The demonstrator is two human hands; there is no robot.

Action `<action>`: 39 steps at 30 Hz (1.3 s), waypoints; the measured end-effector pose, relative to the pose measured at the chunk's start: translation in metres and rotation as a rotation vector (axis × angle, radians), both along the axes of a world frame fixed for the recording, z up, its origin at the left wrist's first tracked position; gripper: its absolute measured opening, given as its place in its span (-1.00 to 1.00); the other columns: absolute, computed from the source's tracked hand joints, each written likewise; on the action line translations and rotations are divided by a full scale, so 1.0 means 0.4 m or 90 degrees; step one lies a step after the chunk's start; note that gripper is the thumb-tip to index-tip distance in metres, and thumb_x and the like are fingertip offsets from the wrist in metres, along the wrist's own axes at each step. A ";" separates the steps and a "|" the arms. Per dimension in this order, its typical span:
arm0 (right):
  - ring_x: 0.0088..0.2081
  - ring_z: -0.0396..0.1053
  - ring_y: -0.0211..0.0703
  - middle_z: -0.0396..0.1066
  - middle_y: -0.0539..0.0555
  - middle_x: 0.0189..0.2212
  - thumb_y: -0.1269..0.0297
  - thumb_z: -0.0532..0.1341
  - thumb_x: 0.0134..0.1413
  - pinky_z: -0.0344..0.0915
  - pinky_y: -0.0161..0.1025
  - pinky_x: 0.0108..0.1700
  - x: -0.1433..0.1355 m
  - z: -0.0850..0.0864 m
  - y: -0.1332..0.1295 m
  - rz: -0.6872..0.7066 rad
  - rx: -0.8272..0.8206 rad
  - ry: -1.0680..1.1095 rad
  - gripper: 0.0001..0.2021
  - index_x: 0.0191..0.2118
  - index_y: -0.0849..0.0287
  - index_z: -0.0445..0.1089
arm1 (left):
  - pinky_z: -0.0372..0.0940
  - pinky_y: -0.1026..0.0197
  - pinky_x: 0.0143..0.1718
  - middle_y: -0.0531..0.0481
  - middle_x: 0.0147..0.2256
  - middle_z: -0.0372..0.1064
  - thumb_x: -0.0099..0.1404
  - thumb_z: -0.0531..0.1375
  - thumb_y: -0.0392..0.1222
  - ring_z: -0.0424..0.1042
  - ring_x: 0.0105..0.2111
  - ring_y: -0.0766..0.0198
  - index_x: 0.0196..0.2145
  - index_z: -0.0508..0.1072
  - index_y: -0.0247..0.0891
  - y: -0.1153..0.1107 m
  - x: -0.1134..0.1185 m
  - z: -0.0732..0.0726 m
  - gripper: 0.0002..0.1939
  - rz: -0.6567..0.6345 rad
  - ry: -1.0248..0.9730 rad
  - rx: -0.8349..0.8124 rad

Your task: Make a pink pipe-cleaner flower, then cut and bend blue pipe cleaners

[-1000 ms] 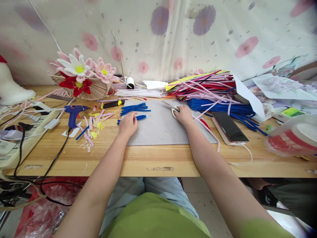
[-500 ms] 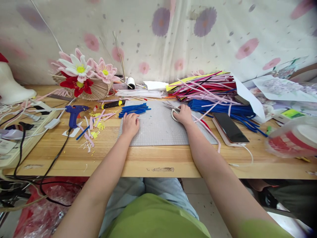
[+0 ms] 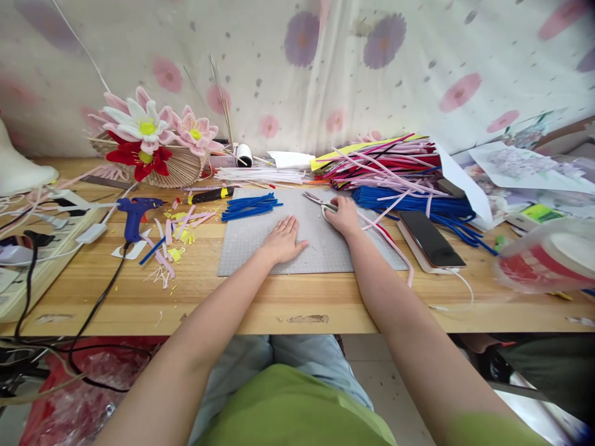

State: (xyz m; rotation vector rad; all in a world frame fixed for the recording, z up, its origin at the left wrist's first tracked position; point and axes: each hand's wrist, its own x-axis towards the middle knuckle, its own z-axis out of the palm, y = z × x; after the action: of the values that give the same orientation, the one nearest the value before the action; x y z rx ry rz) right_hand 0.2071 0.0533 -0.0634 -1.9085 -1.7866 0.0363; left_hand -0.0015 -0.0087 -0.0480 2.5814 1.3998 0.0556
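Observation:
My left hand (image 3: 283,240) lies flat on the grey cutting mat (image 3: 251,251), fingers stretched out and holding nothing. Just beyond it, on the mat's far left part, is a small pile of short blue pipe cleaners (image 3: 251,206). My right hand (image 3: 343,217) is closed around the handles of a pair of scissors (image 3: 316,199), whose blades point to the left over the mat. A bundle of long blue pipe cleaners (image 3: 413,204) lies right of that hand. Pink and red stems (image 3: 390,240) run across the mat's right edge.
A blue glue gun (image 3: 132,217) stands at the left among coloured scraps (image 3: 183,235). Behind it are fuzzy flowers (image 3: 146,130) on a woven fan. A phone (image 3: 432,238) and a plastic-wrapped cup (image 3: 551,254) sit at the right. Mixed pipe cleaners (image 3: 385,162) are heaped at the back.
My left hand has moved away from the short blue pipe cleaners, rightward and nearer to me, and now lies flat on the mat. My right hand stays with the scissors.

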 end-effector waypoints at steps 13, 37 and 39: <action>-0.02 0.15 0.13 0.32 0.26 -0.12 0.46 0.01 -0.02 0.11 -0.01 -0.04 0.016 0.020 -0.012 -0.060 0.013 -0.013 -0.68 -0.15 0.21 0.39 | -0.24 0.08 0.25 -0.20 0.26 -0.21 0.29 -0.20 0.11 -0.21 0.26 0.18 0.24 -0.05 -0.40 -0.080 -0.211 -0.006 -0.31 0.077 -0.002 0.050; 0.29 -0.23 -0.08 -0.17 0.10 0.28 0.02 -0.06 0.10 -0.24 -0.11 0.28 -0.600 0.060 -0.206 0.645 -0.262 0.163 -0.33 0.28 0.25 -0.13 | 0.22 0.04 0.06 -0.14 -0.11 0.42 0.21 0.06 -0.02 0.37 -0.03 0.20 0.12 0.16 -0.26 0.029 -0.452 0.088 -0.45 0.397 -0.612 0.053; 0.27 -0.11 -0.18 -0.09 -0.01 0.26 0.11 -0.12 0.13 -0.14 -0.13 0.26 -0.604 0.076 -0.174 0.627 -0.254 0.336 -0.43 0.26 0.07 -0.10 | 0.19 0.03 0.09 -0.14 -0.03 0.36 0.19 0.08 -0.02 0.28 0.05 0.20 0.16 0.09 -0.25 0.037 -0.460 0.096 -0.38 0.393 -0.567 0.119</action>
State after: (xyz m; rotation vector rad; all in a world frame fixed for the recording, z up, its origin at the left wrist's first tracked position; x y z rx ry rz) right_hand -0.0346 -0.0165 -0.0329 -0.8855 -2.2059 1.1804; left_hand -0.1855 0.0059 -0.0097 1.6946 1.7168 1.2783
